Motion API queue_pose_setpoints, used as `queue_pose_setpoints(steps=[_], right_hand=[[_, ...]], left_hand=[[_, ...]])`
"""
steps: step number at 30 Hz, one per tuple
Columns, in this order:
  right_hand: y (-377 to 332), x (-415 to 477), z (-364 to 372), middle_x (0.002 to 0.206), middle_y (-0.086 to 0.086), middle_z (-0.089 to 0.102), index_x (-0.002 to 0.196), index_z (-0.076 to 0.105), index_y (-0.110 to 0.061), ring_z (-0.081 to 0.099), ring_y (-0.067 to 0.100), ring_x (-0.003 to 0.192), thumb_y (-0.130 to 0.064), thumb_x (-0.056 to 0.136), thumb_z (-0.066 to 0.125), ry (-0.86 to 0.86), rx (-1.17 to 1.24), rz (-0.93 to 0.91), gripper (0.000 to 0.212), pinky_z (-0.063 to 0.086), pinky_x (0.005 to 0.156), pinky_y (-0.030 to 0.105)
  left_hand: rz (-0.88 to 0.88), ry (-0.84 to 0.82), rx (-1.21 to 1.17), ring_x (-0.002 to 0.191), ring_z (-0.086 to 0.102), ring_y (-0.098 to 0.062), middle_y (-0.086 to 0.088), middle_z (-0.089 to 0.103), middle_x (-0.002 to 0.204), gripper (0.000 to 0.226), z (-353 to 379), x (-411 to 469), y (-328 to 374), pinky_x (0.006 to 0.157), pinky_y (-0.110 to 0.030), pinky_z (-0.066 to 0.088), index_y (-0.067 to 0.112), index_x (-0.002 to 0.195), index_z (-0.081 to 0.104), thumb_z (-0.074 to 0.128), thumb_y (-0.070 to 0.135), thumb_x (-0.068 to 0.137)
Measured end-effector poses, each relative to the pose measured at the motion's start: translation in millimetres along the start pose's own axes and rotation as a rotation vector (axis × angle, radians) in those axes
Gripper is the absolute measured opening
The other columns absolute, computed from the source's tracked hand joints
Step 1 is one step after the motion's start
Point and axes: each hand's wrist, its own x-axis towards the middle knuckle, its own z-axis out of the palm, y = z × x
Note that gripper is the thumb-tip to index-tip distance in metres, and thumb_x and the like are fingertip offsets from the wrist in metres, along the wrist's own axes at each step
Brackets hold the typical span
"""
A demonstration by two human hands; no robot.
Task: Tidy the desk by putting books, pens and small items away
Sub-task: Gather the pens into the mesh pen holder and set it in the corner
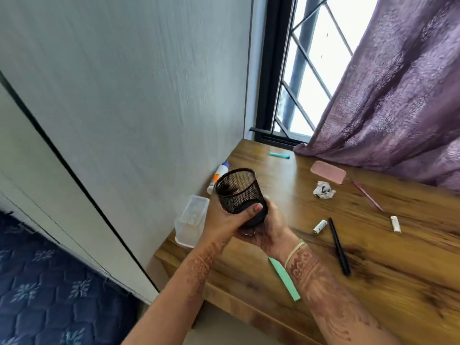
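Head view. Clock bearings taken from the mesh cup.

- Black mesh cup (237, 192) held off the wooden desk (373, 282) above its left part, tilted, mouth toward 11 o'clock. Something dark lies inside; cannot tell what.
- Left hand (224, 220) wrapped round the cup's lower wall, thumb pressed across the mesh.
- Right hand (271, 230) closed under and round the cup's base from 5 o'clock; fingertips mostly hidden.
- Glue bottle (219, 176) just behind the cup at 10 o'clock, against the grey wall panel (124, 95).
- Clear plastic box (191, 220) at 8 o'clock, on the desk's left edge.
- Teal pen (279, 155) at 1 o'clock, near the window (311, 70).
- Pink case (328, 171) and crumpled paper (324, 190) at 3 o'clock, near each other, apart.
- Pink pencil (368, 195) farther out at 3.
- Two small white cylinders (319, 226) (395, 224) at 4 o'clock; black pen (339, 246) between them, just beside the nearer one.
- Green flat strip (285, 278) at 5 o'clock, partly under the right wrist.
- Purple curtain (398, 95) drapes onto the desk's far edge.
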Motion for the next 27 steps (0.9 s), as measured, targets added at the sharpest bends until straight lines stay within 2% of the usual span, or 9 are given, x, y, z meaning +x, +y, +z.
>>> queue_pose_setpoints(steps=[3, 6, 8, 10, 12, 18, 23, 25, 27], right_hand=[[-9, 14, 8, 0.091, 0.012, 0.072, 0.103, 0.067, -0.014, 0.068, 0.026, 0.075, -0.065, 0.095, 0.018, 0.048, -0.216, -0.062, 0.071, 0.05, 0.066, 0.031], [-13, 36, 14, 0.089, 0.007, 0.069, 0.092, 0.063, -0.015, 0.063, 0.017, 0.071, -0.046, 0.101, 0.035, 0.223, -0.475, -0.297, 0.042, 0.049, 0.064, 0.029], [-10, 58, 13, 0.101, 0.004, 0.069, 0.097, 0.066, -0.021, 0.064, 0.018, 0.09, -0.031, 0.097, 0.048, 0.294, -0.859, -0.449, 0.02, 0.051, 0.081, 0.031], [-5, 73, 14, 0.114, 0.002, 0.063, 0.114, 0.065, -0.029, 0.057, 0.02, 0.11, -0.027, 0.093, 0.05, 0.269, -1.205, -0.476, 0.026, 0.042, 0.097, 0.029], [1, 81, 19, 0.121, 0.003, 0.054, 0.121, 0.061, -0.033, 0.05, 0.025, 0.116, -0.027, 0.093, 0.047, 0.226, -1.385, -0.485, 0.032, 0.04, 0.099, 0.032], [2, 87, 32, 0.114, 0.005, 0.052, 0.106, 0.064, -0.025, 0.051, 0.027, 0.109, -0.037, 0.095, 0.044, 0.313, -1.594, -0.597, 0.026, 0.046, 0.084, 0.036], [-11, 87, 18, 0.11, 0.01, 0.056, 0.108, 0.061, -0.013, 0.055, 0.031, 0.107, -0.016, 0.094, 0.044, 0.458, -1.689, -0.572, 0.021, 0.048, 0.082, 0.037], [-20, 82, 8, 0.109, 0.01, 0.059, 0.106, 0.06, -0.013, 0.057, 0.031, 0.104, -0.009, 0.092, 0.043, 0.503, -1.719, -0.538, 0.022, 0.048, 0.079, 0.036], [-29, 76, -3, 0.108, 0.011, 0.062, 0.104, 0.056, -0.013, 0.059, 0.031, 0.102, -0.004, 0.089, 0.044, 0.532, -1.702, -0.488, 0.022, 0.047, 0.076, 0.035]], left_hand=[[0.048, 0.052, 0.047, 0.113, 0.062, -0.009, 0.006, 0.066, 0.121, 0.089, -18, 13, 9, 0.098, -0.037, 0.052, 0.023, 0.129, 0.051, 0.095, 0.03, 0.051], [0.055, 0.098, 0.074, 0.115, 0.062, -0.012, 0.004, 0.064, 0.124, 0.093, -40, 25, 15, 0.099, -0.042, 0.051, 0.022, 0.127, 0.05, 0.094, 0.037, 0.046], [0.053, 0.117, 0.084, 0.115, 0.062, -0.014, 0.002, 0.064, 0.124, 0.094, -57, 30, 17, 0.1, -0.043, 0.05, 0.02, 0.128, 0.05, 0.093, 0.037, 0.046], [0.055, 0.133, 0.086, 0.115, 0.062, -0.014, 0.001, 0.064, 0.124, 0.093, -69, 32, 17, 0.1, -0.042, 0.05, 0.019, 0.128, 0.049, 0.092, 0.035, 0.047], [0.053, 0.153, 0.082, 0.114, 0.062, -0.013, 0.001, 0.065, 0.123, 0.092, -76, 31, 17, 0.1, -0.04, 0.05, 0.018, 0.127, 0.05, 0.091, 0.034, 0.046], [0.023, 0.135, 0.096, 0.114, 0.063, -0.017, -0.002, 0.065, 0.122, 0.084, -88, 31, 18, 0.098, -0.046, 0.051, 0.017, 0.124, 0.056, 0.093, 0.036, 0.051], [0.036, 0.126, 0.089, 0.114, 0.062, -0.015, -0.001, 0.065, 0.123, 0.084, -85, 25, 25, 0.097, -0.041, 0.052, 0.017, 0.126, 0.055, 0.092, 0.032, 0.052], [0.028, 0.124, 0.073, 0.114, 0.062, -0.012, 0.001, 0.064, 0.123, 0.083, -81, 22, 28, 0.095, -0.034, 0.053, 0.018, 0.127, 0.052, 0.091, 0.027, 0.054], [0.015, 0.082, 0.073, 0.113, 0.062, -0.012, 0.002, 0.065, 0.123, 0.085, -75, 19, 32, 0.096, -0.035, 0.053, 0.019, 0.128, 0.051, 0.092, 0.027, 0.054]])
